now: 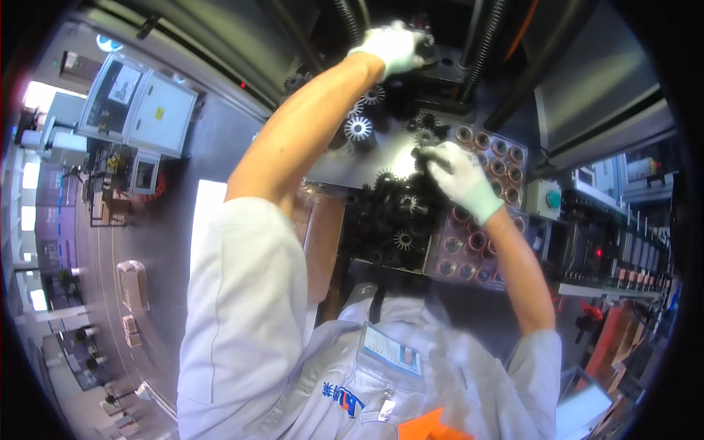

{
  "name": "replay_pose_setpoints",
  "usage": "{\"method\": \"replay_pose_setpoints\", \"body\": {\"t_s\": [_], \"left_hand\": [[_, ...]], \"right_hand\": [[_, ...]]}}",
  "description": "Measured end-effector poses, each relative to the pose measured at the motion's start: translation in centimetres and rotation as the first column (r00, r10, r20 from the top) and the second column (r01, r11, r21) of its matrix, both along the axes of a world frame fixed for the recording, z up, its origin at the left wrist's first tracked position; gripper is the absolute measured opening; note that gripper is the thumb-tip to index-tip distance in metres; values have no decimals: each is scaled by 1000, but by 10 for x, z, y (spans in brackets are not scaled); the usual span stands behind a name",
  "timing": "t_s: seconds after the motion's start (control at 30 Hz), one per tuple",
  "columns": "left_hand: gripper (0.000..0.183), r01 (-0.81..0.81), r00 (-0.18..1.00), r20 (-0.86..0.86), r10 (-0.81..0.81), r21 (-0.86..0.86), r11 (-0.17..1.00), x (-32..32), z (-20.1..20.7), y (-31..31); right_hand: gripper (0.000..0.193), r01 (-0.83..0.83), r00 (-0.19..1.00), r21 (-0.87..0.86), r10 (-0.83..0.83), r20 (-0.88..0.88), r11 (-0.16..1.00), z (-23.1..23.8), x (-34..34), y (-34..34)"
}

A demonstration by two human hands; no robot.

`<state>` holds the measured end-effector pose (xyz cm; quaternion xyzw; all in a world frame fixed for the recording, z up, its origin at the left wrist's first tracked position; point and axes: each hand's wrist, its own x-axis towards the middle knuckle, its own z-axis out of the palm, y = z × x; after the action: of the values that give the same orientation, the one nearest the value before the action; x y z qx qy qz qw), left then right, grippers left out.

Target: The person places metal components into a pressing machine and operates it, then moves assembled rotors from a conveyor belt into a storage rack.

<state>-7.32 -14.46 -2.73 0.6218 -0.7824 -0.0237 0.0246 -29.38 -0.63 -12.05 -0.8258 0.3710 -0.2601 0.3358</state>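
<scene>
My left hand [394, 50], in a white glove, is stretched to the far side, at a dark machine fixture [446, 70]. Its fingers are bent round something dark that I cannot make out. Nearer and to the right, my right hand [462, 180], gloved too, has its fingers closed at a small dark piece beside a row of dark toothed cores [425, 132]. Below that hand lies a dense pile of black toothed cores [389, 213], one of them showing a bright star-like face [403, 240]. More slotted cores [358, 129] stand under my left forearm.
Clear trays of copper-coloured ring parts [477, 240] lie to the right, partly under my right forearm. A green button box [546, 199] stands past them. Coiled hoses [484, 51] and dark posts rise around the fixture. A brown cardboard piece [323, 238] is at the near left.
</scene>
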Motion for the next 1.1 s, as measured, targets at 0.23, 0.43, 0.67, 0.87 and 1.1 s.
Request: {"method": "replay_pose_setpoints", "body": {"t_s": [0.23, 0.43, 0.67, 0.87, 1.1], "left_hand": [[21, -330, 925, -213, 314, -46, 943, 112, -6, 217], [47, -600, 773, -66, 630, 243, 762, 216, -207, 325], [32, -633, 759, -70, 647, 153, 759, 211, -254, 360], [34, -513, 619, -263, 740, 579, 634, 247, -241, 424], [22, -283, 187, -677, 712, 657, 699, 235, -208, 433]], "right_hand": [[22, 18, 967, 240, -77, 241, 971, 19, -4, 11], [31, 43, 926, 462, -209, 314, 886, 38, 16, -17], [29, 223, 855, 195, -288, 431, 955, 57, 58, -113], [32, 392, 883, 101, -405, 236, 914, 68, 71, -185], [35, 270, 961, -101, -275, -39, 958, 67, 64, -215]]}}
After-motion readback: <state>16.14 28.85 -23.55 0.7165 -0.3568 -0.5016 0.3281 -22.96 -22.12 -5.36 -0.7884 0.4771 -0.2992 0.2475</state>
